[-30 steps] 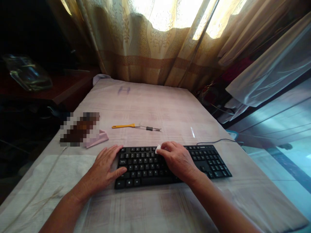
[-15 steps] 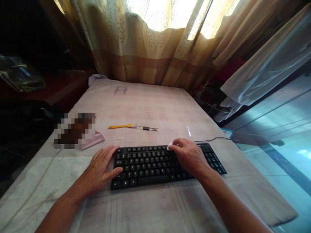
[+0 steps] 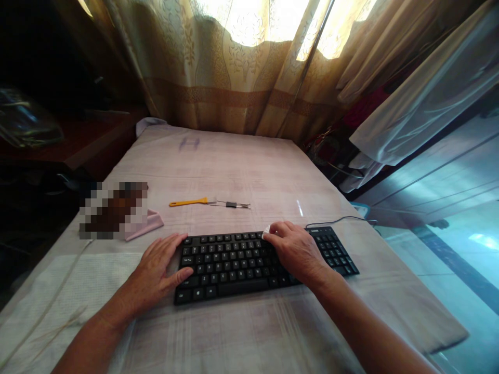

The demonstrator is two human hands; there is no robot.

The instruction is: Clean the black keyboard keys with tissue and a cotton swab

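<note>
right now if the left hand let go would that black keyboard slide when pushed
Probably a little: the keyboard lies flat on a smooth cloth, and the left hand braces its end. It looks stiff, thin and light; its cable might drag.

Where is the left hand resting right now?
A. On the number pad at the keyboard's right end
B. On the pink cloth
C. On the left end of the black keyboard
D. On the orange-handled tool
C: the left hand lies flat over the left end of the black keyboard, thumb on the keys, while the orange-handled tool lies untouched further back.
</note>
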